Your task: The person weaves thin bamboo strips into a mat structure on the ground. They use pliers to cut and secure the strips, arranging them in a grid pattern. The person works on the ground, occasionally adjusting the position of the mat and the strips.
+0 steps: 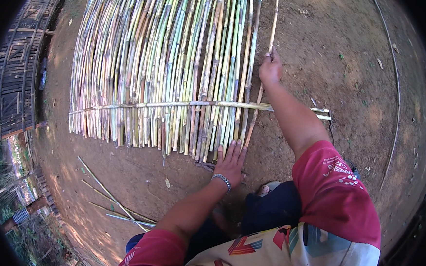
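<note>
Left hand [229, 164] flat, right hand [270, 68] gripping cane [259, 94]

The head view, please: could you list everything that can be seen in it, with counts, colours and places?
bamboo mat: one, many green, yellow and brown canes side by side, on the ground ahead
crosswise canes: a pale pair, laid across the mat near its close end
outermost cane: one, tan, at the mat's right edge
loose canes: a few, pale green, on the ground at lower left
thin curved cane: one, grey-brown, on the ground at right
dirt ground: brown, all around
woven panel: one, dark, far left
bracelet: one, silvery, left wrist
left hand: flat on the mat's near ends
right hand: gripping the outermost cane
</note>
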`<state>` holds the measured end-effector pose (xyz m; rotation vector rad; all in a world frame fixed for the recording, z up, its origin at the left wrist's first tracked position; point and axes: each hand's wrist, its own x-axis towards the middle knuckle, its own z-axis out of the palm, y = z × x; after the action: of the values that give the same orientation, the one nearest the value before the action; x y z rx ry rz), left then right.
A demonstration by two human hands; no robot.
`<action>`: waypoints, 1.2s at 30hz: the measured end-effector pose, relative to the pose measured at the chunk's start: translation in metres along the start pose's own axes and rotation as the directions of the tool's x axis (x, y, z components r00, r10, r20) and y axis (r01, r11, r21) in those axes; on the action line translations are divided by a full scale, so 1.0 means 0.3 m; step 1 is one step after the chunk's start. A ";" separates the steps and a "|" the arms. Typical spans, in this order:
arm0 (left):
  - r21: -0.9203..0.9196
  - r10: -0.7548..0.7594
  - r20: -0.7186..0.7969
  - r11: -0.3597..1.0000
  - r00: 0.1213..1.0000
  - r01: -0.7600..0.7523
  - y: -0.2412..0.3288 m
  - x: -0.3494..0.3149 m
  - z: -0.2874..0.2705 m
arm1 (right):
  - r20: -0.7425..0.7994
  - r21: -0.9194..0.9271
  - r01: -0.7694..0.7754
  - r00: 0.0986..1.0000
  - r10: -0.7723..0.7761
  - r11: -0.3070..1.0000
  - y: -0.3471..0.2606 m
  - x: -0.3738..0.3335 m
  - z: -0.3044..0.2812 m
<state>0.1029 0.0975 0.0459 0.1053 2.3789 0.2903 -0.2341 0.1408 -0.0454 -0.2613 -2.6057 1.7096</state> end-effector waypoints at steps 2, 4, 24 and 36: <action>0.017 0.010 -0.027 1.000 1.000 -0.009 -0.002 0.009 0.015 | 0.028 -0.065 0.000 1.000 0.002 0.998 -0.023 0.008 0.011; 0.034 0.003 -0.069 0.999 0.998 -0.001 -0.025 0.007 0.046 | 0.142 -0.248 -0.101 0.980 0.139 0.964 -0.085 -0.023 0.020; 0.090 0.002 0.085 0.996 0.996 -0.009 0.041 -0.113 -0.135 | 0.552 -0.451 0.094 0.811 0.194 0.888 -0.136 -0.225 -0.470; -0.216 -0.071 0.481 0.956 0.874 0.197 0.012 -0.769 -0.435 | 0.208 -0.944 -0.192 0.288 0.935 0.269 -0.015 -1.350 -1.921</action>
<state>0.1833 0.0413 0.2920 -0.1055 1.8362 0.4507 0.2240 0.6036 0.2227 -0.9938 -4.3474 0.2438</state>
